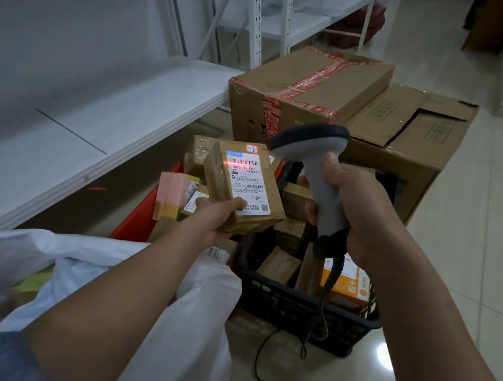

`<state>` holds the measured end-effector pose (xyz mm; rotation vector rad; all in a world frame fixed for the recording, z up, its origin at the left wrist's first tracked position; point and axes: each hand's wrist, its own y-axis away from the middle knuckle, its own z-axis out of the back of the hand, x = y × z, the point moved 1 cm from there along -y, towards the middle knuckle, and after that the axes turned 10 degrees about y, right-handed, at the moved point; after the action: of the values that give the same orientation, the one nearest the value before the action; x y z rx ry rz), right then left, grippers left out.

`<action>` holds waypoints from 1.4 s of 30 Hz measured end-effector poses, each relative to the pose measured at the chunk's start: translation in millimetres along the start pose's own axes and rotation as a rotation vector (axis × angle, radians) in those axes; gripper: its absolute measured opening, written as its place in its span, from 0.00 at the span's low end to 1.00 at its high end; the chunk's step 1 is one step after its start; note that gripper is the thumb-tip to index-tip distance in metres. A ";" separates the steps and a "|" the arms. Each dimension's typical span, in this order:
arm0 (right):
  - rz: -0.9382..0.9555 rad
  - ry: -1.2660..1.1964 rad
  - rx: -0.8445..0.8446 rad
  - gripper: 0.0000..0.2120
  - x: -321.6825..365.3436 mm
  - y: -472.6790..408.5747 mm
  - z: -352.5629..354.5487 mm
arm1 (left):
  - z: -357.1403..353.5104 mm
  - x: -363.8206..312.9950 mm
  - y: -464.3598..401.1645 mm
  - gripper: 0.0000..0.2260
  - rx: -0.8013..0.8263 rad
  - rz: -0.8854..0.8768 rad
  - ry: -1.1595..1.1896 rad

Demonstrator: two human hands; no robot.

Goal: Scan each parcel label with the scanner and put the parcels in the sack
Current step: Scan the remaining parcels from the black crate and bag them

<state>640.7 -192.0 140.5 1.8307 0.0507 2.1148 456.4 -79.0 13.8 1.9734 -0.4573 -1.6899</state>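
- L hand [216, 217] holds a small brown parcel [244, 187] from below; thumb lies on the lower edge of its white label [248, 183], label facing up.
- R hand [353, 208]: grip clenched round the grey handle of the scanner [313, 167], scanner head aimed left at the parcel.
- Red scan line falls across the label just under the top barcode; a second red streak shows on the shelf edge [99, 188] at left.
- White sack [185, 330] lies open bottom left, under the L forearm.
- Black basket [299, 309] w/ more small boxes sits below the scanner; red crate [141, 214] w/ parcels just left of it.
- Scanner cable [286, 364] runs down over the basket onto the tiled floor.
- Big taped cartons [311, 90] stand behind.
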 end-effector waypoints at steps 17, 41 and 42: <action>0.075 -0.136 0.123 0.13 -6.9 0.8 -22.1 | 37.2 -14.1 25.3 0.33 0.059 -0.098 0.012; -0.150 0.067 0.180 0.22 -24.2 26.1 -91.7 | 339.6 2.7 163.0 0.19 -0.315 -0.124 -0.611; -0.149 0.060 0.181 0.22 -24.3 25.0 -90.5 | 333.6 -0.3 157.0 0.27 -0.350 -0.204 -0.568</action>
<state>550.0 -204.7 108.4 1.7981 0.3924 2.1191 139.0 -258.5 68.0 1.3133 -0.1314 -2.2831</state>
